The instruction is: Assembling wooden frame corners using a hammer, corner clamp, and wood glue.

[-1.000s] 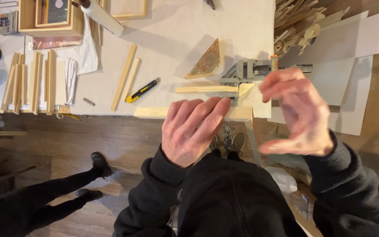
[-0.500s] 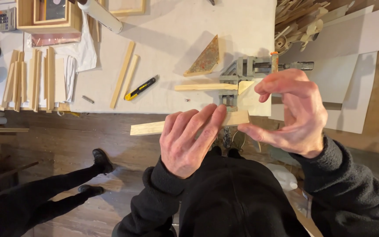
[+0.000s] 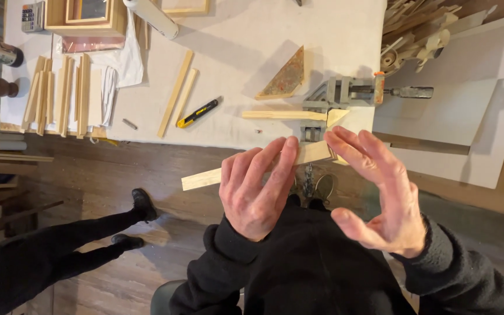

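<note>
Wooden strip (image 3: 205, 177) lies lengthwise left to right beneath both hands; left hand (image 3: 258, 189) rests flat upon it, nearer; right hand (image 3: 380, 192) open, fingertips at the strip's right end.

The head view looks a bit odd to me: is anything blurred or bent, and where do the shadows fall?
In the head view, the left hand and right hand look large and slightly soft; the utility knife and corner clamp are sharper; the table edges bow slightly with the wide lens; shadows on it are soft and fall to the right of things; no harsh glare.
</note>
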